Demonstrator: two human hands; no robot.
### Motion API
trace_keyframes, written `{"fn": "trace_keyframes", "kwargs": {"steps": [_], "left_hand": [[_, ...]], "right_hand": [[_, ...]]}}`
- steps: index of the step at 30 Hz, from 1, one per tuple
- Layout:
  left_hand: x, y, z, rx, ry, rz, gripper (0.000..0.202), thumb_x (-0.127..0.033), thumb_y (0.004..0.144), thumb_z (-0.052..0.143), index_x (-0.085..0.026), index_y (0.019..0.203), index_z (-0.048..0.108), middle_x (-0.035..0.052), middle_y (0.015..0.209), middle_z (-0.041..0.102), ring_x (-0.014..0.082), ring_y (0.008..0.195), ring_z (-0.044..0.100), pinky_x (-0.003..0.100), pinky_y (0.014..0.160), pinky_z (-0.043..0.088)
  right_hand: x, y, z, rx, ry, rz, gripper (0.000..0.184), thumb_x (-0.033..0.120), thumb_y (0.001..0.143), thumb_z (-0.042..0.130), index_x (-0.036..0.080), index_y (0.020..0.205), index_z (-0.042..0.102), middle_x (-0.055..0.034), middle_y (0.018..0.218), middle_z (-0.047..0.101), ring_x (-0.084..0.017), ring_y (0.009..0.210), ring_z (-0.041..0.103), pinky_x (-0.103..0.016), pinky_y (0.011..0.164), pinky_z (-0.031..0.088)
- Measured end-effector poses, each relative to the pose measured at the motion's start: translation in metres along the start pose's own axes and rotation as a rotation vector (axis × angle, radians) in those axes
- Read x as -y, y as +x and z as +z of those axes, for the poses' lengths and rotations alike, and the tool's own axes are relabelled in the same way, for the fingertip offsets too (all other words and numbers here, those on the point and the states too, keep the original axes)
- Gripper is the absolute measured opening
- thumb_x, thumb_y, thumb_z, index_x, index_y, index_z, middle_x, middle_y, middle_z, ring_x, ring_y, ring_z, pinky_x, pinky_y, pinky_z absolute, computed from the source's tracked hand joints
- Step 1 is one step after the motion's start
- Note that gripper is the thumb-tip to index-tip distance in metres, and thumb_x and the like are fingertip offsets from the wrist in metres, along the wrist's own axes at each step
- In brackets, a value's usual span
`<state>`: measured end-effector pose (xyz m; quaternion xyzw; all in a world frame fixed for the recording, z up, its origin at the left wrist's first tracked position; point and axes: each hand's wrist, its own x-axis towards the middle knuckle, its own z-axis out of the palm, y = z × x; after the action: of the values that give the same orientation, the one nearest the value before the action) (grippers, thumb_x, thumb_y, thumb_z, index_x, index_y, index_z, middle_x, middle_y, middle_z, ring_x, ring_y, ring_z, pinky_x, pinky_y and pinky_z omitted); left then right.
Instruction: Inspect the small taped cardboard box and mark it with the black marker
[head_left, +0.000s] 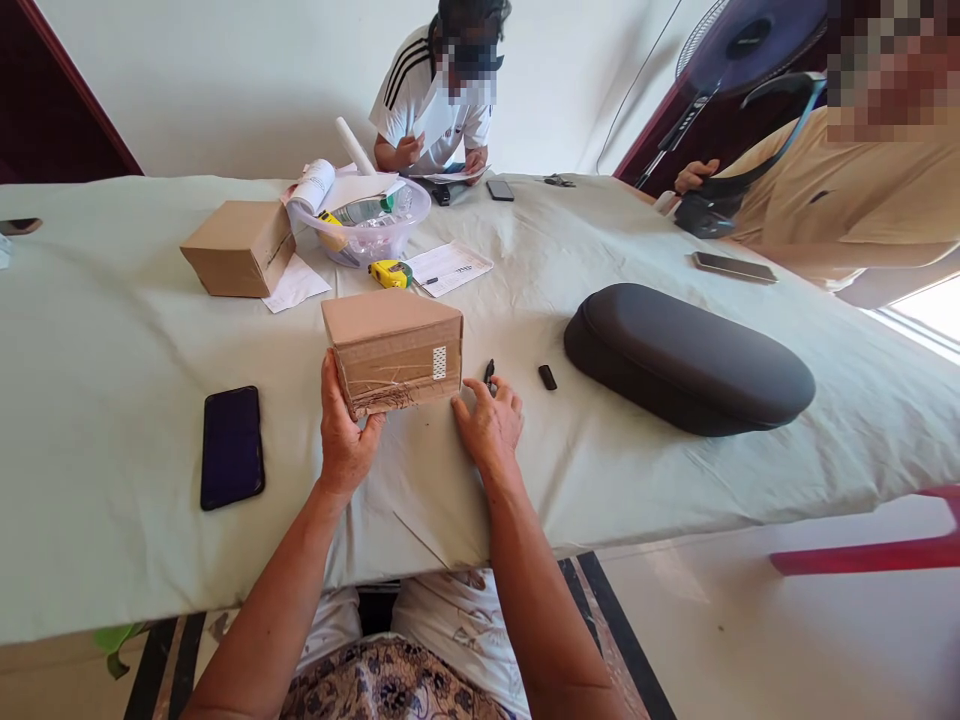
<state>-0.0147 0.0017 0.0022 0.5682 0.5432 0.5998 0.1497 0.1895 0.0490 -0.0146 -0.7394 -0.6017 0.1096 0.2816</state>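
Note:
A small brown cardboard box [397, 340] with taped sides and a white printed label is in front of me, tilted slightly. My left hand [346, 440] grips its left side, with the thumb along the lower front edge. Just right of the box, my right hand [491, 425] is low over the cloth with its fingers apart. Its fingertips are at a black pen [490, 373], partly hidden behind them; I cannot tell whether they touch it. A small black cap-like piece [547, 377] lies a little farther right.
On the cloth-covered table [112, 380] lie a dark phone [232, 447], a large black case [690, 360], a second cardboard box [240, 248], a yellow tape measure [390, 273] and a printed sheet [454, 267]. A filled plastic basin [360, 235] stands behind. Two people sit across and right.

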Motion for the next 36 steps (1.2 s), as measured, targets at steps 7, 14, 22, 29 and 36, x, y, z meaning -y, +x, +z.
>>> {"fn": "trace_keyframes", "kwargs": {"steps": [7,14,22,29,36], "left_hand": [[0.003,0.000,0.001,-0.001,0.001,0.006,0.097,-0.036,0.083,0.074,-0.026,0.161,0.016,0.0138,0.166,0.029,0.0249,0.155,0.030,0.038,0.127,0.028],[0.005,0.000,0.000,0.003,0.012,0.010,0.095,-0.042,0.085,0.072,-0.027,0.161,0.017,0.0138,0.166,0.029,0.0249,0.155,0.030,0.037,0.127,0.027],[0.007,-0.001,-0.001,0.005,0.005,0.022,0.094,-0.051,0.087,0.068,-0.027,0.161,0.016,0.0136,0.166,0.029,0.0246,0.154,0.031,0.038,0.127,0.028],[0.010,-0.001,-0.001,-0.006,0.007,0.013,0.094,-0.053,0.086,0.069,-0.028,0.160,0.018,0.0132,0.165,0.033,0.0239,0.153,0.034,0.037,0.125,0.031],[0.007,0.000,0.000,-0.020,-0.004,-0.021,0.089,-0.050,0.086,0.070,-0.029,0.159,0.023,0.0120,0.162,0.037,0.0220,0.150,0.039,0.035,0.123,0.034]], "right_hand": [[0.004,0.001,-0.008,0.111,0.014,0.036,0.031,0.028,0.092,0.055,0.024,0.114,0.076,-0.0132,0.106,0.062,-0.023,0.095,0.058,-0.036,0.086,0.047],[0.009,-0.001,-0.005,0.030,0.520,0.080,0.032,0.030,0.089,0.050,0.022,0.109,0.074,-0.0024,0.084,0.061,-0.015,0.074,0.054,-0.027,0.073,0.044],[0.019,-0.001,-0.019,-0.006,1.371,0.189,0.040,0.041,0.079,0.064,0.023,0.114,0.066,-0.0016,0.090,0.067,-0.011,0.074,0.059,-0.024,0.065,0.045],[0.030,-0.007,-0.028,-0.263,1.384,0.067,0.036,0.041,0.079,0.071,0.027,0.109,0.056,0.0034,0.081,0.057,-0.010,0.069,0.054,-0.025,0.066,0.045],[0.036,-0.028,-0.029,-0.387,1.324,-0.274,0.022,0.047,0.092,0.058,0.029,0.106,0.053,0.0021,0.078,0.062,-0.014,0.068,0.058,-0.029,0.066,0.047]]}}
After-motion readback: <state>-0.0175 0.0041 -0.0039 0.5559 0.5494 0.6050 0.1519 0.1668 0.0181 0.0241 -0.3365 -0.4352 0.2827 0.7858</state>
